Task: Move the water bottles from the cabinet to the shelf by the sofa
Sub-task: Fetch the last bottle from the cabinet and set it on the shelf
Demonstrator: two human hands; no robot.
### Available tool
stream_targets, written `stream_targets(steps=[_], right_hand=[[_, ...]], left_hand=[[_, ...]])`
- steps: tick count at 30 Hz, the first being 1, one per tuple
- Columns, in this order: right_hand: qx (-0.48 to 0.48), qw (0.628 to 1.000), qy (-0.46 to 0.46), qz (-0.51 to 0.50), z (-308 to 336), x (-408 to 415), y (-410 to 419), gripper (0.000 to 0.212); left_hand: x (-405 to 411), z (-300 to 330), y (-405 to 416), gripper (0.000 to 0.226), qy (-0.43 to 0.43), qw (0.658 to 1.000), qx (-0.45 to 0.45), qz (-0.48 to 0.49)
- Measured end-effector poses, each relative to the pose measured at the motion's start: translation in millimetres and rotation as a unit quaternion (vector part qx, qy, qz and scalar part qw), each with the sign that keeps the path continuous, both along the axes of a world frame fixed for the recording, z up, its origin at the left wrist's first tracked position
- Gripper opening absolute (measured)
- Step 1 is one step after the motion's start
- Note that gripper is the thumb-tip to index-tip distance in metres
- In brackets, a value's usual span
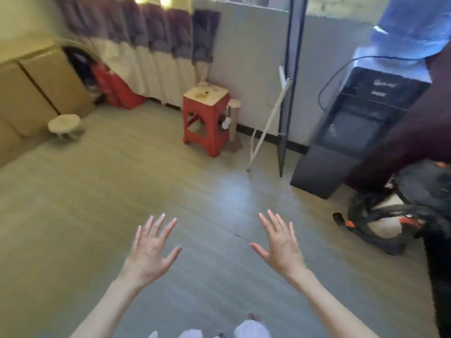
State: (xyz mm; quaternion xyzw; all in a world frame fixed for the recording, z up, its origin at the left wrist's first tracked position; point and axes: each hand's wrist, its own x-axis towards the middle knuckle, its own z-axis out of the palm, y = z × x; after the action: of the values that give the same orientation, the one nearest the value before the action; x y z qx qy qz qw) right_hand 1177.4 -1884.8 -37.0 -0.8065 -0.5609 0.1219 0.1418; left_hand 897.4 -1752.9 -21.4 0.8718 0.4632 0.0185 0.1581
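Observation:
My left hand [151,247] and my right hand [280,242] are both held out in front of me above the wooden floor, fingers spread and straight, holding nothing. No small water bottle, cabinet or sofa shelf can be made out in the head view. A black water dispenser [366,113] with a large blue jug [415,23] on top stands at the right.
A red plastic stool [206,118] stands by the far wall under the curtain [146,45]. Cardboard boxes [36,89] and a small round stool [64,124] are at the left. A vacuum cleaner [390,223] lies at the right, a white pole [268,123] leans nearby.

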Motion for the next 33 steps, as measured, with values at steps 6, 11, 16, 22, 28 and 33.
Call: stream_targets(steps=[6, 11, 16, 22, 28, 33], right_hand=[[-0.013, 0.986, -0.032, 0.163, -5, -77, 181, 0.078], [-0.010, 0.960, -0.031, 0.280, -9, -136, 328, 0.080], [0.025, 0.943, -0.019, 0.333, 17, -191, 487, 0.080], [0.057, 0.902, -0.018, 0.427, 45, -289, 639, 0.079], [0.039, 0.877, -0.013, 0.479, 29, -392, 755, 0.077], [0.034, 0.878, -0.019, 0.477, 29, -485, 879, 0.078]], left_hand=[[-106, -14, 60, 0.071, 0.018, 0.985, -0.001, 0.170], [-159, -20, 150, 0.075, 0.005, 0.961, 0.006, 0.275], [-196, 3, 267, 0.072, 0.006, 0.942, 0.036, 0.333], [-254, 32, 380, 0.069, -0.012, 0.906, 0.073, 0.417], [-333, 12, 477, 0.080, 0.010, 0.893, 0.049, 0.447], [-430, 10, 604, 0.084, -0.014, 0.885, 0.061, 0.462]])
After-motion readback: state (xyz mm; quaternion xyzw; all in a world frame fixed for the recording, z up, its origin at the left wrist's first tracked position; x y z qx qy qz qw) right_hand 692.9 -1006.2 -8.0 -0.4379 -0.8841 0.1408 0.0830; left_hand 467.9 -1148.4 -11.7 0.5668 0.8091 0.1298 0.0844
